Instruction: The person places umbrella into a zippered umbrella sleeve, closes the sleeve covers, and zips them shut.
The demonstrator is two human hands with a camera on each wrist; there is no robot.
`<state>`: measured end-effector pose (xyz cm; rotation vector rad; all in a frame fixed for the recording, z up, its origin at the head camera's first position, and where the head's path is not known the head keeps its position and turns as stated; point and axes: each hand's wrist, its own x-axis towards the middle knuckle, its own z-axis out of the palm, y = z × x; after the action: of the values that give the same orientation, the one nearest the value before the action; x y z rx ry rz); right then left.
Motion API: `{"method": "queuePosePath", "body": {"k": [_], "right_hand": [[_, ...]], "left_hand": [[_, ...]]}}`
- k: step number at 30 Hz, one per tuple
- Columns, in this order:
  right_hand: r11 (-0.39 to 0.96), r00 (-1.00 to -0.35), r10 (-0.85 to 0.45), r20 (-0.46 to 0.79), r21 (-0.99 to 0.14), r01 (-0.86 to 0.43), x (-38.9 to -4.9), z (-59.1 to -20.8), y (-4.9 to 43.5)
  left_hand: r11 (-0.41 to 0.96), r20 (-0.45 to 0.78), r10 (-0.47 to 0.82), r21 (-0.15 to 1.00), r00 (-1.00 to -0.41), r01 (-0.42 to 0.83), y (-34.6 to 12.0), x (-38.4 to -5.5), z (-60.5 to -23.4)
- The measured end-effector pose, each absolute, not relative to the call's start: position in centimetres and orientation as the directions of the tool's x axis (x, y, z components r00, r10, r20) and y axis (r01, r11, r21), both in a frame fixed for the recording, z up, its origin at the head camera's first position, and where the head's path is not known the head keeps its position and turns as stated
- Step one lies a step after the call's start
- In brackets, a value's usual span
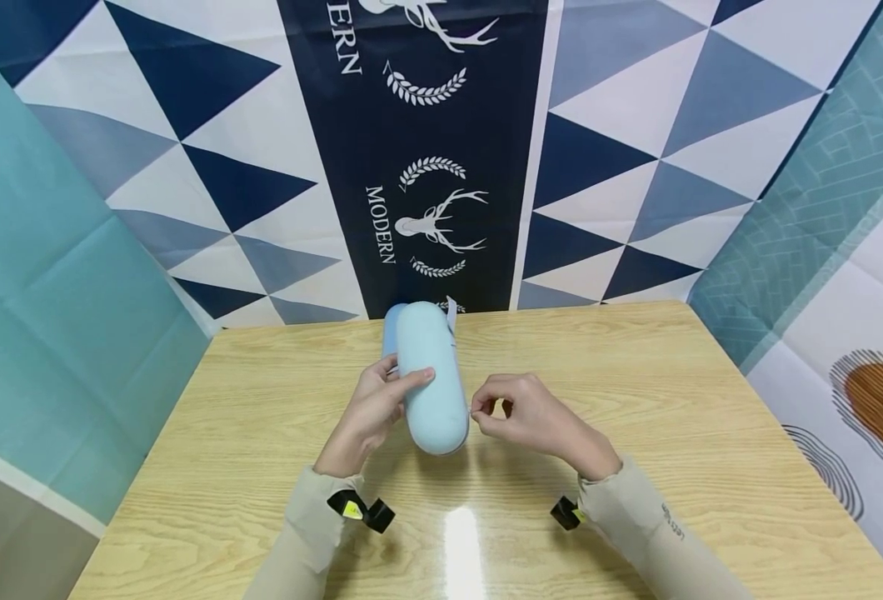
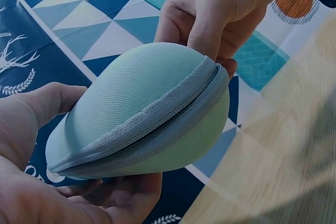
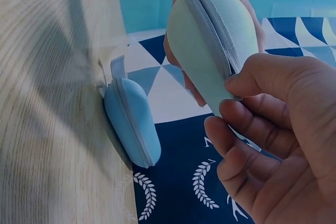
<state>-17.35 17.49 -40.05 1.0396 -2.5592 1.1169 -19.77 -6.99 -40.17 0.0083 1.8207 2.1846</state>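
Note:
A pale mint hard-shell glasses case (image 1: 431,379) with a grey zipper (image 2: 152,124) round its edge is held above the table. My left hand (image 1: 370,408) grips its side, thumb on top and fingers beneath. At the case's right edge, my right hand (image 1: 535,421) pinches the zipper pull between thumb and index finger; the fingertips mostly hide the pull. In the right wrist view the right thumb (image 3: 262,77) lies right at the zipper. A narrow dark line runs between the two zipper tapes.
A second, blue zippered case (image 3: 132,121) with a loop tab (image 3: 118,67) lies at the table's back edge, partly behind the mint case in the head view. Patterned cloth (image 1: 441,167) hangs behind the wooden table (image 1: 261,483) and along its sides.

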Motion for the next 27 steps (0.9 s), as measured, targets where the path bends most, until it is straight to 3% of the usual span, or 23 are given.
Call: {"method": "queuePosePath", "body": {"k": [27], "right_hand": [[0.481, -0.735, -0.537, 0.414, -0.566, -0.670, -16.90, -40.60, 17.44]], "left_hand": [[-0.173, -0.167, 0.225, 0.963, -0.960, -0.208, -7.01, -19.99, -40.53]]}}
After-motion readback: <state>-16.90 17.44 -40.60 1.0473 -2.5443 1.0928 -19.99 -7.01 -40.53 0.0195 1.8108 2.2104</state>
